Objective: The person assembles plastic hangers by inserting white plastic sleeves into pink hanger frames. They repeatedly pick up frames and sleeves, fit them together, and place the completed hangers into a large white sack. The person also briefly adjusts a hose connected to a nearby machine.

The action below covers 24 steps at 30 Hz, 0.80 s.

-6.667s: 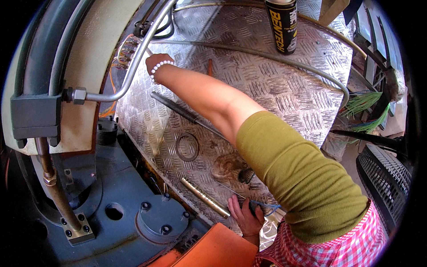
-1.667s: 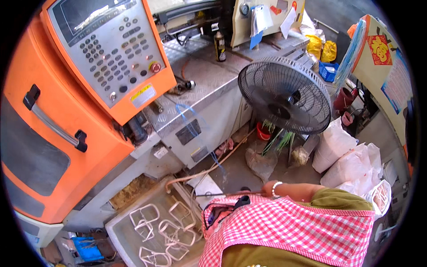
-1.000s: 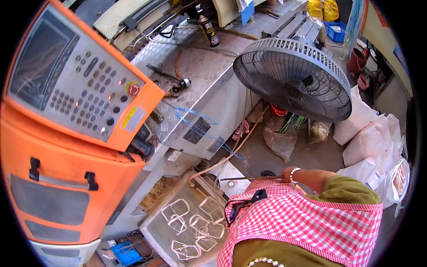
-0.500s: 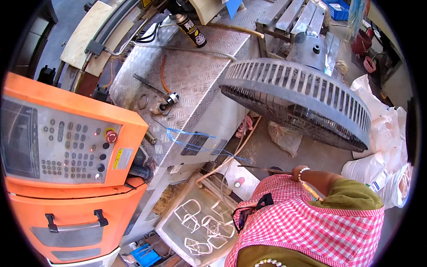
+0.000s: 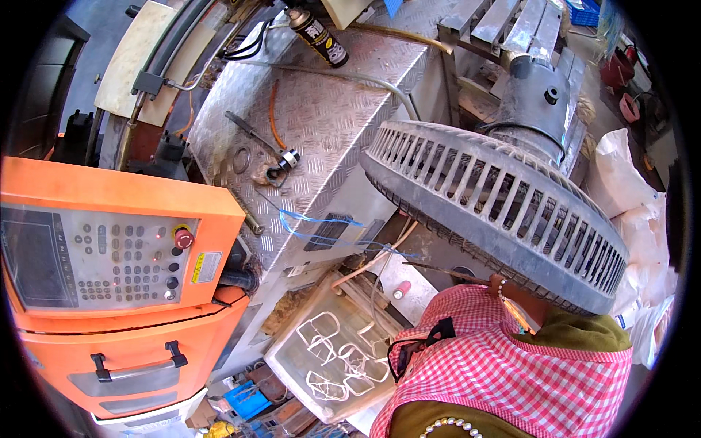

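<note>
My right hand [image 5: 504,286] shows only as a wrist with a bead bracelet; the rest of it is tucked under the rim of a big grey fan [image 5: 496,204] that lies tilted in front of me. Whether it grips anything is hidden. A thin dark rod [image 5: 438,270] sticks out leftward from beside the wrist. My green sleeve and red checked apron [image 5: 511,372] fill the lower right. My left hand is out of the picture. Below the fan stands a clear tray [image 5: 288,350] with several bent clear plastic frames in it.
An orange machine control panel [image 5: 102,248] with a red button fills the left. A tread-plate metal cover [image 5: 328,124] carries a spray can [image 5: 318,36], a metal rod tool [image 5: 252,131], a ring [image 5: 241,159] and hoses. White sacks [image 5: 621,182] stand at the right.
The view has swung down and closer: the fan now looms large at the right and the control panel has slid to the left. My right wrist has stayed under the fan's rim.
</note>
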Available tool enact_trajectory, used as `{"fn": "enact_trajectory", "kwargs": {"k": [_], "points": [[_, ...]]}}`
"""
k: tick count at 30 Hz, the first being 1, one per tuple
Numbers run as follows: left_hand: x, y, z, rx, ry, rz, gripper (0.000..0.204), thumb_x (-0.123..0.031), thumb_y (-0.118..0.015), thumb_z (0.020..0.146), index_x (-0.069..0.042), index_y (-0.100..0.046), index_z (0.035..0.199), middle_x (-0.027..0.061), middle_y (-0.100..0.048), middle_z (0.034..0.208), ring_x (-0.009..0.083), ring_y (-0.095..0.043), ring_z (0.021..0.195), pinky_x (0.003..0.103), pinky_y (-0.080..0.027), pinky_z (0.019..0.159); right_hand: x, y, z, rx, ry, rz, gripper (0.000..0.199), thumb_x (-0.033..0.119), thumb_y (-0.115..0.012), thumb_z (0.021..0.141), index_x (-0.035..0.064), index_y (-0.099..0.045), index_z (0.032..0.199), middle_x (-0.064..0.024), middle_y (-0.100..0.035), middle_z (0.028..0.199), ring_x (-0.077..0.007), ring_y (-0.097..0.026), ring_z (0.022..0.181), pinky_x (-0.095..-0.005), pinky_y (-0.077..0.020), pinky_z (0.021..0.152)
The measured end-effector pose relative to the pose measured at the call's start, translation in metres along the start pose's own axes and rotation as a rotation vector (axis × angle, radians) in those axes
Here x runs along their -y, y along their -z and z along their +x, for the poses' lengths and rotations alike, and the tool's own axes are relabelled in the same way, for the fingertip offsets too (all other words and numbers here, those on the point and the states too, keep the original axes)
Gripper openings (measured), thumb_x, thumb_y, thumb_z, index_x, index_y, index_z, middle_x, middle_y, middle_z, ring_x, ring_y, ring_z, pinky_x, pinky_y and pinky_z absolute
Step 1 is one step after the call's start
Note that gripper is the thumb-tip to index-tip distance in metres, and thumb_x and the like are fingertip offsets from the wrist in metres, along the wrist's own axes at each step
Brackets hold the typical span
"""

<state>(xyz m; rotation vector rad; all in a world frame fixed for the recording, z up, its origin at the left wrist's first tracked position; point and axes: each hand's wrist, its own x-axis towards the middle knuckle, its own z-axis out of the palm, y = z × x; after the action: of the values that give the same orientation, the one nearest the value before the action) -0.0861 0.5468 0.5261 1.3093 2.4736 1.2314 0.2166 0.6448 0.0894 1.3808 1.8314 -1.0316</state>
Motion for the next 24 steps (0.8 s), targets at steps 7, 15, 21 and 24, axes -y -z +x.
{"fn": "enact_trajectory", "kwargs": {"k": [7, 15, 21, 24], "points": [[-0.012, 0.0, 0.002, -0.035, 0.002, 0.044, 0.046, -0.038, -0.038, 0.096, -0.004, -0.043, 0.127, 0.02, -0.042, 0.132, 0.0332, -0.043, 0.121, 0.048, -0.033, 0.102, 0.011, 0.004, -0.003, 0.043, -0.004, 0.052, 0.045, 0.052, -0.058, 0.079, 0.0147, -0.068, 0.103, -0.0113, -0.067, 0.1, -0.0295, -0.063, 0.094, -0.0395, -0.0506, 0.081], [-0.03, 0.008, 0.001, -0.087, -0.11, 0.088, 0.046, -0.037, -0.038, 0.096, -0.004, -0.042, 0.128, 0.0205, -0.041, 0.133, 0.0337, -0.043, 0.121, 0.049, -0.033, 0.102, 0.002, 0.013, -0.021, 0.048, -0.023, 0.059, 0.045, 0.052, -0.058, 0.079, 0.0151, -0.067, 0.103, -0.011, -0.066, 0.101, -0.0295, -0.062, 0.095, -0.0396, -0.0501, 0.082], [-0.065, 0.059, 0.014, -0.231, -0.385, 0.206, 0.046, -0.037, -0.037, 0.096, -0.005, -0.041, 0.129, 0.0209, -0.04, 0.134, 0.0341, -0.043, 0.121, 0.049, -0.032, 0.103, 0.006, 0.043, -0.071, 0.078, -0.044, 0.028, 0.045, 0.052, -0.058, 0.079, 0.0155, -0.067, 0.104, -0.0109, -0.066, 0.101, -0.0294, -0.062, 0.096, -0.0397, -0.0497, 0.083], [-0.085, 0.082, 0.03, -0.315, -0.606, 0.228, 0.046, -0.037, -0.037, 0.096, -0.005, -0.041, 0.129, 0.0211, -0.039, 0.134, 0.0342, -0.043, 0.121, 0.05, -0.032, 0.103, 0.011, 0.094, -0.115, 0.043, -0.116, 0.056, 0.045, 0.052, -0.058, 0.079, 0.0157, -0.067, 0.104, -0.0108, -0.066, 0.102, -0.0294, -0.062, 0.097, -0.0397, -0.0496, 0.084]]}}
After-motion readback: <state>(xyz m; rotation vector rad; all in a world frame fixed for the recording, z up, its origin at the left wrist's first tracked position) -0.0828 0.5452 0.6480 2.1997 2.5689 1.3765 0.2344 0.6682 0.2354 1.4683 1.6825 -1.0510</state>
